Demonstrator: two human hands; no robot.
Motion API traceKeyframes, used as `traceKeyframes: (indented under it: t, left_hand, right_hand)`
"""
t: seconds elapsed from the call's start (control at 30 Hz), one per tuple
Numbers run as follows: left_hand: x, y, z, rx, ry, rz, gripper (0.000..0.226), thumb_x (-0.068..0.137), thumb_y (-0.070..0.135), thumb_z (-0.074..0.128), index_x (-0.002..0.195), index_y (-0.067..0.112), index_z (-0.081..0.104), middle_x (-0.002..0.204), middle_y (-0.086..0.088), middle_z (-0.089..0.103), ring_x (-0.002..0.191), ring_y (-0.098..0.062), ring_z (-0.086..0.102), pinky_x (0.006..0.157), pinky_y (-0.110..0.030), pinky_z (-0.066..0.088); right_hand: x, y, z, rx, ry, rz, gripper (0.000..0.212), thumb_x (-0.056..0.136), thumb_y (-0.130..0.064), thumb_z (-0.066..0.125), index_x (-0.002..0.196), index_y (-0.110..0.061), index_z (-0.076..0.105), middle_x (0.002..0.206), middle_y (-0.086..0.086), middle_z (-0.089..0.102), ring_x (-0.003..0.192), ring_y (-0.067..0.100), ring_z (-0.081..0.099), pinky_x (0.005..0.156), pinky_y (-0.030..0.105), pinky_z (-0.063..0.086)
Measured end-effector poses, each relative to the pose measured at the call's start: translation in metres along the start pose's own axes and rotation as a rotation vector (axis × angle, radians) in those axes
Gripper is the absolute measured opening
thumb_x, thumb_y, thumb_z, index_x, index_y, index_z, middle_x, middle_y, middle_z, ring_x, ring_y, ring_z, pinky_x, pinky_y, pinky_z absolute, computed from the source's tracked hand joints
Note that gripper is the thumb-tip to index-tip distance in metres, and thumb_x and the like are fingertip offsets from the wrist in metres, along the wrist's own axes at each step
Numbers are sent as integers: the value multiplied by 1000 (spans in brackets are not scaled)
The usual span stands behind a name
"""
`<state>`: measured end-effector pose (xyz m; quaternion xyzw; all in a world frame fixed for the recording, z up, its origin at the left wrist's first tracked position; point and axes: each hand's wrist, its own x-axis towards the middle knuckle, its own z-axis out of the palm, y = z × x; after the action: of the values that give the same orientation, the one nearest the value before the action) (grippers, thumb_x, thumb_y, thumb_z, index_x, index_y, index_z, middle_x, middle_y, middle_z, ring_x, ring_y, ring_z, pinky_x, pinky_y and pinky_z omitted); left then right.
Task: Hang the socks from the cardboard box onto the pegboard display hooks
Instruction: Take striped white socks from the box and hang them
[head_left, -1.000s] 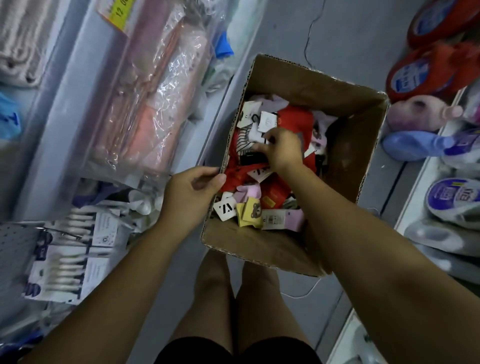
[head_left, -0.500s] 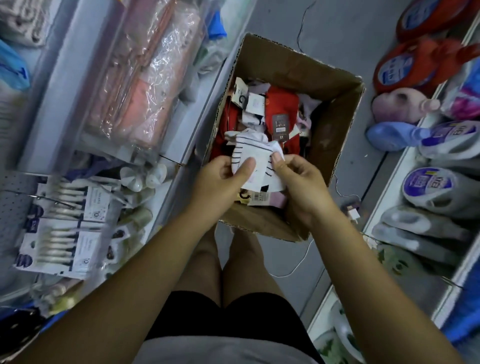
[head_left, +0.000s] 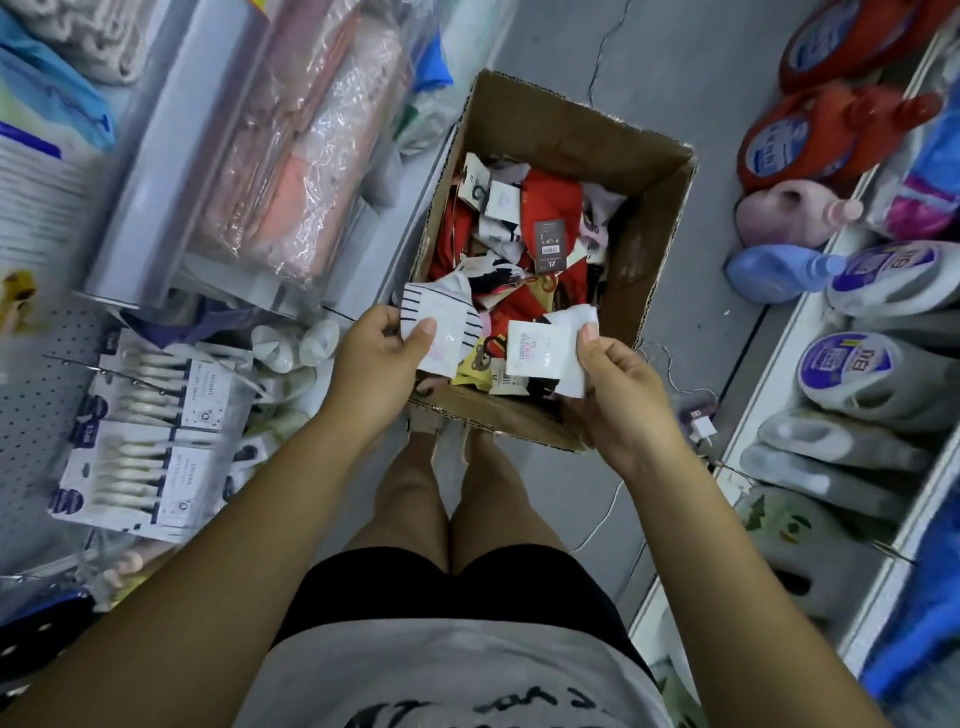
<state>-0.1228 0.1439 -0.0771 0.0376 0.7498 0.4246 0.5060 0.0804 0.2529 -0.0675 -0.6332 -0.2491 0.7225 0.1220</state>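
Two sock packs up out of the cardboard box (head_left: 660, 249), one per hand. Left hand (head_left: 384, 353) pinching striped socks (head_left: 441, 322), thumb over the card label; right hand (head_left: 618, 384) pinching white socks (head_left: 545, 348) the same way, fingers curled behind. Both packs just above the box's near edge; remaining socks (head_left: 550, 208) heaped loose inside. Pegboard (head_left: 36, 374) off to the left and low, much nearer the left hand, well apart from the right. Display hooks (head_left: 72, 362) jutting toward the aisle, some loaded with carded goods (head_left: 156, 400). Striped pack tilted, far end leaning left toward the board. Likely next: swing left, hanger hole onto hook tip — hole itself not discernible.
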Motion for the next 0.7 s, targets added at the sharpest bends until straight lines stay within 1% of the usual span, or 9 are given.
traceKeyframes:
  t: [0.07,0.17,0.23,0.33,0.4,0.47,0.53,0.6,0.7]
  left_hand:
    - [-11,8,2,-41,-81,5,23,96,23,71,112,9,63,100,-8,80,93,-29,77,71,-42,62]
    - [-29,22,8,-110,-201,12,24,89,25,79,106,15,66,98,-7,81,89,-24,78,69,-39,61]
    - [-40,30,8,-114,-202,43,24,85,21,82,102,14,66,95,-11,80,83,-28,76,68,-43,58]
    - [-53,40,-2,-121,-169,96,20,85,14,82,97,16,67,93,-12,80,75,-22,76,50,-29,55]
    - [-65,48,-11,-134,-156,112,23,81,16,85,95,17,68,94,-12,80,75,-21,77,49,-27,56]
    - [-78,55,-19,-134,-146,129,27,74,23,86,95,17,69,93,-11,80,74,-22,77,51,-27,57]
    - [-92,58,-27,-105,-127,149,33,71,30,86,98,17,71,92,-10,80,72,-21,76,54,-28,57]
    - [-108,59,-34,-97,-92,172,39,73,35,83,106,18,72,97,-7,81,80,-21,77,63,-32,61]
    - [-131,57,-45,-150,-12,198,29,87,32,73,113,21,71,101,-1,80,83,-18,77,72,-38,65]
  right_hand:
    - [-13,-1,7,-16,-15,-37,30,96,-32,67,110,-6,63,98,15,72,89,26,72,66,38,64]
    - [-31,-2,20,-109,-15,-156,37,94,-24,71,123,-8,54,75,0,64,79,21,70,59,34,62]
    - [-42,-5,24,-218,-40,-231,43,93,-24,73,130,-22,50,82,10,57,80,28,68,63,40,62]
    - [-56,-13,20,-477,-151,-387,55,92,-31,73,139,-38,45,106,13,59,93,25,67,80,38,62]
    - [-63,-21,17,-697,-200,-522,47,90,-35,74,132,-39,56,122,0,48,110,13,56,98,32,53]
    - [-68,-33,18,-839,-264,-616,32,86,-38,77,117,-40,66,129,-7,41,123,10,41,105,24,42]
    - [-70,-45,20,-958,-351,-642,22,83,-44,79,101,-43,67,129,-12,48,124,10,37,104,17,33]
    - [-74,-57,25,-1013,-447,-589,25,80,-50,79,94,-35,66,120,-9,61,117,14,48,100,29,40]
    - [-83,-64,38,-883,-625,-477,32,84,-40,80,95,-16,61,103,12,69,99,28,66,79,41,53]
